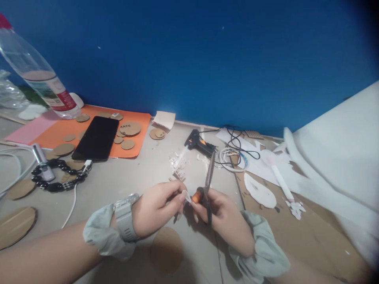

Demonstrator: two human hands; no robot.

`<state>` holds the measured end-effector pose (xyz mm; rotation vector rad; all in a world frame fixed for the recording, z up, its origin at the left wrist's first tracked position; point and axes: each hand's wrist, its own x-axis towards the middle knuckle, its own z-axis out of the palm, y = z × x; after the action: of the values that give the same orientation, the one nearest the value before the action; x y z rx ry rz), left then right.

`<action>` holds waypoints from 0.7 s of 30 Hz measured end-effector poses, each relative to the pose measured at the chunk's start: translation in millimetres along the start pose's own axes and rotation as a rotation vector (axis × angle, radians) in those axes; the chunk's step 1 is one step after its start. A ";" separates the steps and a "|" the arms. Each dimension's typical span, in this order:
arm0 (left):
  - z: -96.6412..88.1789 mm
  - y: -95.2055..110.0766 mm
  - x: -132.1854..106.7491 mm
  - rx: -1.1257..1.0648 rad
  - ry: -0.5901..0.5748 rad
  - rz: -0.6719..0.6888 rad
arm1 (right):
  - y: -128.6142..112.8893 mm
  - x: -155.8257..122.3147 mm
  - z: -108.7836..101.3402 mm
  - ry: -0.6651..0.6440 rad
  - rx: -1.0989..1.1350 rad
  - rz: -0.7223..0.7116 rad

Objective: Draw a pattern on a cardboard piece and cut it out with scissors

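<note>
Between the fingertips of my left hand (161, 207) is a small white paper piece (186, 196), pinched near the middle of the table. My right hand (225, 215) grips a pair of scissors (209, 177) with dark and orange handles; the blades point up and away from me. The right fingertips meet the same paper piece. Just beyond my hands lie small clear and white scraps (179, 173). A black glue gun (201, 144) rests on its side behind them. Below my hands sits a round cardboard disc (166, 250).
At left, a phone (97, 138) and several cardboard discs lie on orange paper (142, 122), near a beaded bracelet (56, 187) and a tilted-looking bottle (44, 79). Cardboard (296, 244) with a white paper cutout (260, 191) covers the right side. A blue wall (189, 59) stands behind.
</note>
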<state>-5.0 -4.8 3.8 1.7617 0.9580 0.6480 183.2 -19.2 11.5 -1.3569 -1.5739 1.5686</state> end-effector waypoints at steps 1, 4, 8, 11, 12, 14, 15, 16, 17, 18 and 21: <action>0.0 -0.2 -0.3 -0.009 0.002 0.002 | -0.4 -0.1 -0.1 0.000 0.004 0.000; 0.3 -0.6 -1.2 -0.035 0.007 0.002 | -0.4 -0.2 -0.4 0.008 0.015 -0.005; 0.3 -0.6 -1.3 -0.017 -0.009 0.012 | 0.9 0.2 -0.4 0.025 0.012 -0.014; -0.2 -0.3 -0.7 -0.011 -0.032 0.018 | 0.1 0.0 -0.6 0.007 0.032 -0.017; -0.4 -0.3 -0.6 -0.029 -0.028 0.020 | -0.8 -0.3 -1.0 0.001 0.052 -0.017; -1.0 -0.6 -0.6 -0.084 -0.010 0.029 | -2.5 -0.9 -3.0 -0.032 0.121 -0.007; -1.3 -0.9 -0.7 -0.113 0.005 0.036 | -2.7 -1.1 -4.4 -0.082 0.163 -0.003; -1.6 -1.3 -0.9 -0.140 0.027 0.042 | -1.8 -1.1 -6.1 -0.159 0.200 0.006; -1.9 -1.7 -1.2 -0.161 0.053 0.049 | 0.2 -0.9 -7.9 -0.252 0.226 0.023; -2.1 -2.2 -1.5 -0.176 0.078 0.056 | 3.5 -0.5 -9.6 -0.352 0.245 0.034; -2.4 -2.7 -2.2 -0.190 0.124 0.054 | 18.3 1.9 -13.1 -0.504 0.235 0.083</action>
<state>-8.9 -4.9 2.2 1.5979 0.9039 0.8631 199.3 -15.5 -3.9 -0.9543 -1.5507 2.1942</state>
